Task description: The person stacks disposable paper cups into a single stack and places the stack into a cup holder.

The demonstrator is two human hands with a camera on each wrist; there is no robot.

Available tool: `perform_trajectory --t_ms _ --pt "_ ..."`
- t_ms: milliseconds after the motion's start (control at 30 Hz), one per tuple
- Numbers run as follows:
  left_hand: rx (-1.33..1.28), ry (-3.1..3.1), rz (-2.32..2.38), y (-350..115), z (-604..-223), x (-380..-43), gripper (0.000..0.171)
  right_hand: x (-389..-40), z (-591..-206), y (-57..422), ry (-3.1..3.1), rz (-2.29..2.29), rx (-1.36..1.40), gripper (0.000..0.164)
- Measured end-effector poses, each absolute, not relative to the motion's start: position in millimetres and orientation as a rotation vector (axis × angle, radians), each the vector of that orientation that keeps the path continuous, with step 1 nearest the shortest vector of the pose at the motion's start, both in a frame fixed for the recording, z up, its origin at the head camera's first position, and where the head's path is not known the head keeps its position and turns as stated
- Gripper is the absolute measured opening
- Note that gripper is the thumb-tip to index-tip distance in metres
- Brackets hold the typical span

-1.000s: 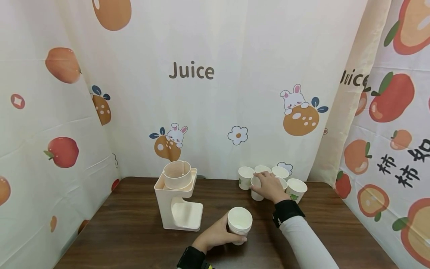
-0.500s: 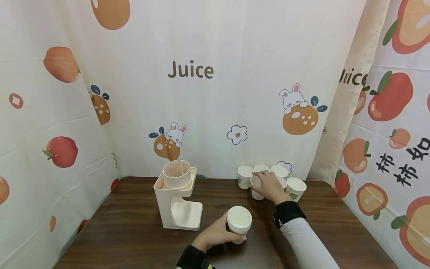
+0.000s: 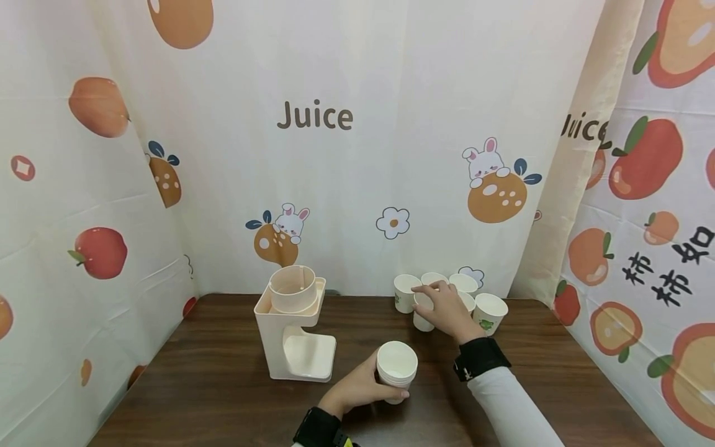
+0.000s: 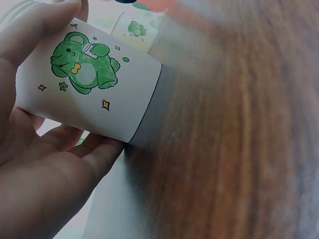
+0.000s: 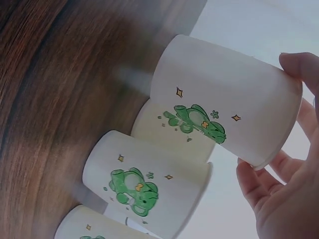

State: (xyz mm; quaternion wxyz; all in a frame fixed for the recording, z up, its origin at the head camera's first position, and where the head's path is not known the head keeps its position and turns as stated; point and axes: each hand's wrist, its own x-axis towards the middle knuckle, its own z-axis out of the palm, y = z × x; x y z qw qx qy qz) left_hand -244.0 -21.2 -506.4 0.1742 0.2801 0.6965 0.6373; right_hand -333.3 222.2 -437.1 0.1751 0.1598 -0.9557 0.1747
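My left hand (image 3: 360, 386) grips a small stack of nested white paper cups (image 3: 397, 360) near the front of the table. In the left wrist view, fingers and thumb wrap the stack, and its lowest cup (image 4: 89, 74) shows a green bear print; its base is close to the tabletop. Farther back, my right hand (image 3: 449, 312) holds another paper cup (image 3: 422, 320) by the rim, in the front of a group of cups. From the right wrist view, the thumb (image 5: 299, 64) is on one side of this cup's rim and fingertips (image 5: 249, 177) on the other.
Several white paper cups stand upright around the right hand, among them one at the right (image 3: 490, 312) and one at the left (image 3: 406, 293). A cream juicer-like stand (image 3: 274, 347) with a round bin is at left. Printed curtains (image 3: 346, 174) enclose the brown table (image 3: 195, 385).
My right hand's fingers reach slightly farther left over the cup's rim. The left hand keeps its hold on the stack, and the head view has shifted a little.
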Motion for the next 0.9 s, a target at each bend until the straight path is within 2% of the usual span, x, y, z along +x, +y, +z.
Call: perform_trajectory --t_ms 400,900 --pt "0.799 1.993 1.797 -21 -507 -244 0.084 -317 -422 217 -2.666 0.521 0.558 0.036" --pt "0.799 1.95 1.791 -21 -510 -247 0.081 -272 -376 210 -2.687 0.483 0.726 0.036"
